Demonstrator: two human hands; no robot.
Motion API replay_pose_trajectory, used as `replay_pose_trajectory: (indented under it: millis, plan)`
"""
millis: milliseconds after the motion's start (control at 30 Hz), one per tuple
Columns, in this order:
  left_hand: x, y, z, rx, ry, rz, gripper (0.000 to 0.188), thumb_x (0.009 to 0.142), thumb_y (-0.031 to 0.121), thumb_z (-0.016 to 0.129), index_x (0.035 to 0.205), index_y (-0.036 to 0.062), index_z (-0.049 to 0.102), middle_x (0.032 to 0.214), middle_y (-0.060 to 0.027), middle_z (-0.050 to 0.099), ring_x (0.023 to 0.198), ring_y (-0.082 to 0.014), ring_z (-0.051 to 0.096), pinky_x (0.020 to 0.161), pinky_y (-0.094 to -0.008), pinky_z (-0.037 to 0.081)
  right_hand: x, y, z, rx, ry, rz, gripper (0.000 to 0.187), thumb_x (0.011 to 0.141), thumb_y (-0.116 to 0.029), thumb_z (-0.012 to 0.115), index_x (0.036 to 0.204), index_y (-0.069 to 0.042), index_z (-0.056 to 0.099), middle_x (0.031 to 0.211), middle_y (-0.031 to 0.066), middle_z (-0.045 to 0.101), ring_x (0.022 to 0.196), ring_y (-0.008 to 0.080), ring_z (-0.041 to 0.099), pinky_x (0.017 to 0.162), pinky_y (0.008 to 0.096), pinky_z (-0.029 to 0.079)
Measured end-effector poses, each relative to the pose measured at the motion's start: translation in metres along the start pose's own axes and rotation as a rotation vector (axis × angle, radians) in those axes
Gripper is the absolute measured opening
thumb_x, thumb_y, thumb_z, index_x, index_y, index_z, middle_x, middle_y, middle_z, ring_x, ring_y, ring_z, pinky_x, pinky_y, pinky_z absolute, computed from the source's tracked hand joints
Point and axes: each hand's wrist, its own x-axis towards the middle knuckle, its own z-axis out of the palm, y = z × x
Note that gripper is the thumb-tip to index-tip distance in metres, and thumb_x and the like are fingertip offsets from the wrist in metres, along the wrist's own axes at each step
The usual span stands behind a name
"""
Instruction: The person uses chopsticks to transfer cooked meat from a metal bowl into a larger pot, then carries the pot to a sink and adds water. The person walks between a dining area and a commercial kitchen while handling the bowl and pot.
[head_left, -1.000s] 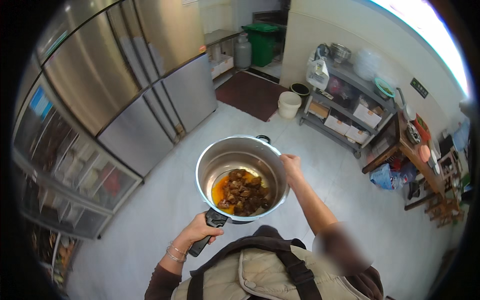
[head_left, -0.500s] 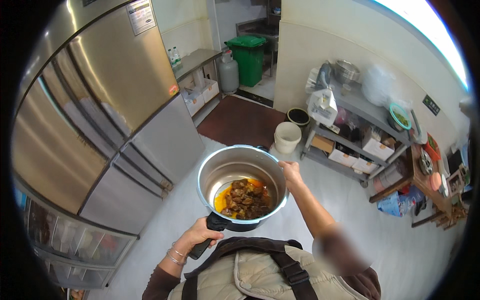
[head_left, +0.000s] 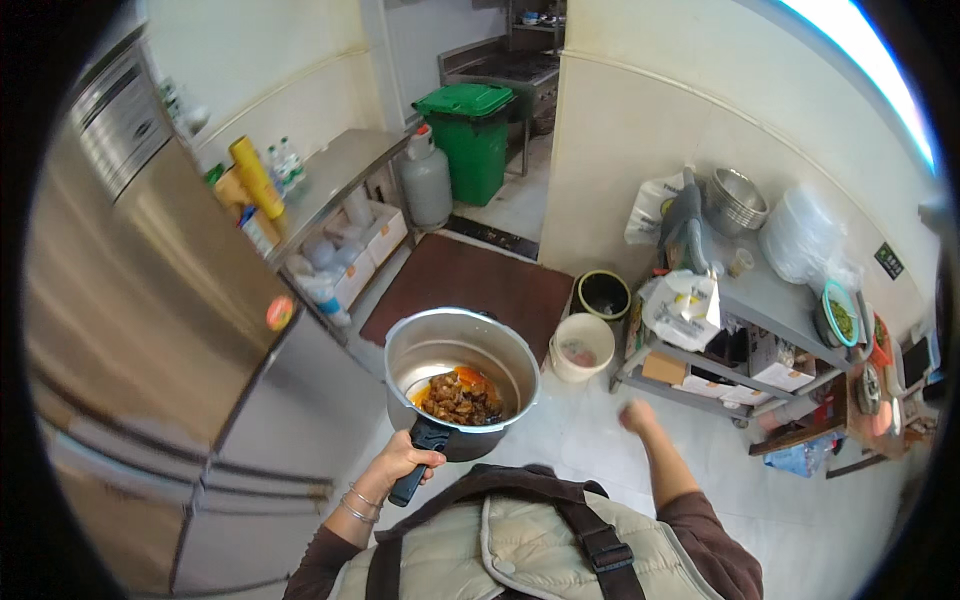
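Observation:
My left hand is closed around the black handle of a deep metal pressure cooker pot, which has no lid on. Brown chunks of cooked meat lie in orange oily liquid at its bottom. The pot hangs in front of my body above the floor, tilted a little so its inside shows. Away from the pot, to its right, my right hand is curled like a loose fist, slightly blurred, with nothing seen in it.
A dark red mat lies ahead, before a doorway with a green bin and a gas cylinder. White bucket and grey cart stand to the right. Steel refrigerator and metal shelf table line the left.
My right hand has let go of the pot's far rim side and moved right. The left hand still holds the handle. The view has moved forward, toward the mat and doorway.

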Motion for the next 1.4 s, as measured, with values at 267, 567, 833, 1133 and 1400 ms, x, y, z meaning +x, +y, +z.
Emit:
replay_pose_trajectory:
  millis: [267,567,833,1133,1400]
  plan:
    - [0.234,0.151,-0.04,0.035,-0.034,-0.071,0.016,0.073,0.003,0.072,0.077,-0.0022,0.057,0.062,-0.0076,0.058,0.046,-0.0139,0.055,0.04,-0.0282,0.046,0.04,0.164,0.18,-0.053,-0.67,0.28,0.022,0.068,-0.028,0.071,0.071,-0.007,0.071,0.071,0.0121,0.067,0.064,0.0229,0.064,0.062,0.037,0.051]
    - [0.444,0.367,-0.062,0.091,-0.055,0.045,0.017,0.074,0.005,0.071,0.079,-0.0028,0.057,0.062,-0.008,0.058,0.048,-0.0148,0.056,0.043,-0.0287,0.046,0.385,0.03,-0.083,0.086,-0.293,-0.057,0.031,0.06,-0.027,0.082,0.08,-0.005,0.071,0.064,0.0089,0.066,0.063,0.023,0.068,0.062,0.0343,0.052]
    - [0.67,0.519,-0.096,0.127,-0.226,0.065,0.017,0.073,0.004,0.073,0.073,-0.0019,0.058,0.062,-0.0072,0.059,0.048,-0.0137,0.056,0.042,-0.028,0.047,0.601,-0.078,-0.258,0.349,-0.152,0.287,0.051,0.087,-0.04,0.063,0.062,0.004,0.06,0.054,0.0132,0.057,0.045,0.0226,0.055,0.044,0.0383,0.042]
    - [0.912,0.706,-0.105,0.254,-0.374,-0.008,0.018,0.073,0.003,0.073,0.08,-0.0031,0.057,0.065,-0.0088,0.061,0.048,-0.015,0.057,0.042,-0.0297,0.048,0.672,-0.089,-0.248,0.356,-0.383,0.489,0.045,0.08,-0.042,0.066,0.091,0.002,0.068,0.093,0.0201,0.067,0.085,0.034,0.064,0.076,0.0414,0.05]
    - [1.092,0.815,-0.08,0.313,-0.399,-0.058,0.023,0.07,0.002,0.073,0.086,-0.0042,0.058,0.069,-0.0097,0.062,0.05,-0.0168,0.059,0.045,-0.0307,0.048,0.9,-0.139,-0.296,0.595,-0.231,0.463,0.042,0.08,-0.039,0.067,0.091,0.002,0.068,0.091,0.0196,0.067,0.083,0.0329,0.065,0.074,0.0408,0.05]
